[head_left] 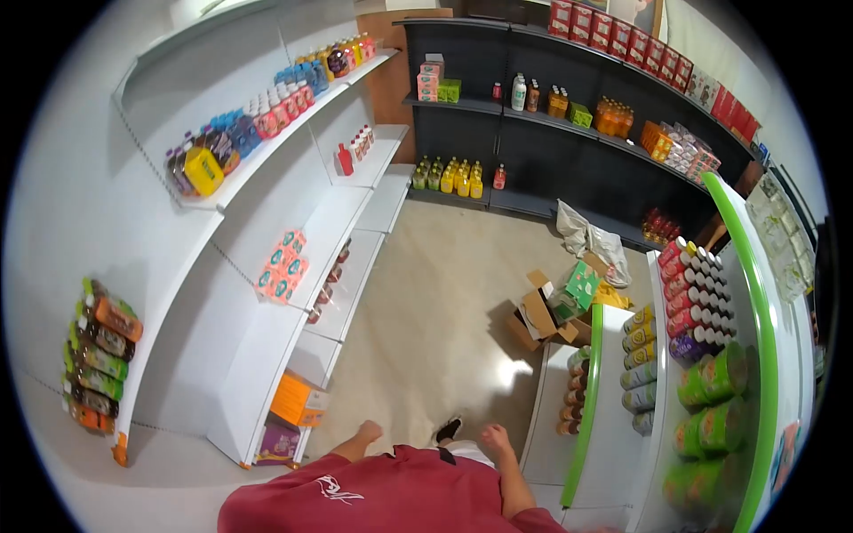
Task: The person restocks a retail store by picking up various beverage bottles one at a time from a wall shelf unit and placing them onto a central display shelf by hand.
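Note:
My left hand [369,433] hangs low in front of me, its fingers curled in and nothing visible in it. It is nearest to an orange box [298,400] on the bottom of the left white shelf. On the other side of my body, my right hand [495,437] is loosely closed with no object showing. Closest to it is the low shelf of the green-edged rack, where several brown-and-green bottles [573,395] stand. Neither hand touches any goods.
White shelves [267,160] with drinks run along my left. Dark shelves [462,133] with bottles and boxes stand at the back. Opened cardboard boxes [538,313] and a white sack [591,240] lie on the floor. A rack [597,417] of cans and bottles is on my right.

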Motion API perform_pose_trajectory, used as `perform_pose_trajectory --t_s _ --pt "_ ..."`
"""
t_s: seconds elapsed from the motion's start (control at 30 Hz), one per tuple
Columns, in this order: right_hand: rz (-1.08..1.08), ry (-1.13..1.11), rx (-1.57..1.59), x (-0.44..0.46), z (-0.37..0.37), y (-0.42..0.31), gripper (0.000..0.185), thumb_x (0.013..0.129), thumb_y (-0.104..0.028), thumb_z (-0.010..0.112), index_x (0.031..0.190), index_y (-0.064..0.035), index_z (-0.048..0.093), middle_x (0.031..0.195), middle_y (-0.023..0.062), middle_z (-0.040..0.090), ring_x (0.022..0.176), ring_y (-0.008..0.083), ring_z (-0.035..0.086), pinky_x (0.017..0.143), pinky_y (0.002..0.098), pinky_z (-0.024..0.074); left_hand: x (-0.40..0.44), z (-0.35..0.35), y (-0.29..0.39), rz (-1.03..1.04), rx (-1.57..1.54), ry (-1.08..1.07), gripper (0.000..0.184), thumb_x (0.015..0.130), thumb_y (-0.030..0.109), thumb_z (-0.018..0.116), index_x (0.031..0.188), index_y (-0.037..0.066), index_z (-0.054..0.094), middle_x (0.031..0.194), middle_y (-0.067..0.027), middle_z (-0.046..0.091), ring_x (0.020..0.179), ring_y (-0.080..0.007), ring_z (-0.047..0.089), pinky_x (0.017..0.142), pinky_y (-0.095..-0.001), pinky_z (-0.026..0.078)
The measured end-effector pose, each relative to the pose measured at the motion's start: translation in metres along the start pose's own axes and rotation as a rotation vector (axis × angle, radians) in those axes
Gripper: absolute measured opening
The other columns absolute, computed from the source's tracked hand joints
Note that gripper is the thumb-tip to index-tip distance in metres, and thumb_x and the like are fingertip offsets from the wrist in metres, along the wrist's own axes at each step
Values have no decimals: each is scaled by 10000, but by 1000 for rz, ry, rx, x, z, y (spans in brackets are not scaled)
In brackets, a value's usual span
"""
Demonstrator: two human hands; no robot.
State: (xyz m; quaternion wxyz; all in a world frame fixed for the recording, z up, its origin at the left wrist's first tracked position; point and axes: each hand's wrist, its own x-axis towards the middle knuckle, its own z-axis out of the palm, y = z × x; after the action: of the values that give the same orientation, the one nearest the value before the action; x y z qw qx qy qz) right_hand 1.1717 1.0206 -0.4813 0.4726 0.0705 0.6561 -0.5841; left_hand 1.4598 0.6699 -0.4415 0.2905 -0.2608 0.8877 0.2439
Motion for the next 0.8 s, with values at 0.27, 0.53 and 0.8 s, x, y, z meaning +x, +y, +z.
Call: perform_pose_trajectory --t_s 0.27,0.53,0.8 --pt "433 274 -245 16 -89 -4 363 926 -232 599 1190 15 631 971 172 700 825 271 691 722 417 558 55 -117 -22 -3 -173 155 215 805 285 646 971 203 756 863 -22 753 786 -201 716 740 -340 583" --pt "433 177 -301 130 -75 -93 319 934 -159 542 1160 47 638 1080 222 698 961 303 697 842 444 552 136 -124 18 -305 -455 217 195 872 160 616 982 116 771 858 -86 755 757 -161 713 692 -318 583" --pt "190 -373 -508 302 -91 -189 417 908 -119 619 1289 32 543 1087 183 694 1023 300 686 874 475 549 230 -198 -22 -409 -1036 140 242 933 97 554 1111 5 692 942 -127 752 794 -217 723 662 -350 593"
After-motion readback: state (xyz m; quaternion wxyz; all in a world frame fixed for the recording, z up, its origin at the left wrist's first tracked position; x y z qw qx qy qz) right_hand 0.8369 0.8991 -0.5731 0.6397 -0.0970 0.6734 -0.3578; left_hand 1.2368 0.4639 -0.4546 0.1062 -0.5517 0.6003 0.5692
